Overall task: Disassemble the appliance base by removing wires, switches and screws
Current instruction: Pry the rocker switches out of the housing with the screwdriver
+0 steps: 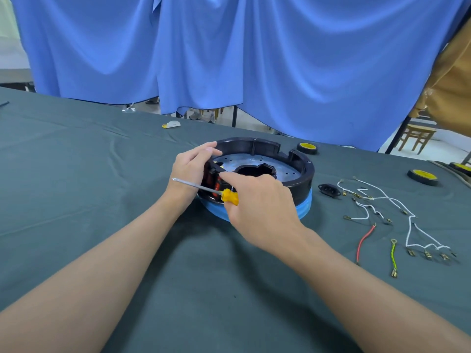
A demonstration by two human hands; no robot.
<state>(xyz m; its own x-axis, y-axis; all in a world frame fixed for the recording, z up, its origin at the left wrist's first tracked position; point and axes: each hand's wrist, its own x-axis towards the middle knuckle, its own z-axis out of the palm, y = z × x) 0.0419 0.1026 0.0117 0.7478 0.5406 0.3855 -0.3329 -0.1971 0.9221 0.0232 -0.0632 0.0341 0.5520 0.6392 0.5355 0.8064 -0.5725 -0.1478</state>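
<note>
The black appliance base [302,174] sits under my fingers, holding a grey metal plate [229,160] and red switches [211,180] at my fingertips. My left hand [190,169] curls over its rim, gripping it. My right hand [260,202] clutches the yellow screwdriver [229,196], forefinger stretched toward the switches and shaft crossing my left wrist. Loose wires [363,218] lie right of my right hand.

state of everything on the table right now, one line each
appliance base: on the table, left hand gripping its rim
screwdriver: gripped in right hand, shaft pointing left
power socket: out, lying loose
white wires: out, loose
red wire: out, loose
green-yellow wire: out, loose
</note>
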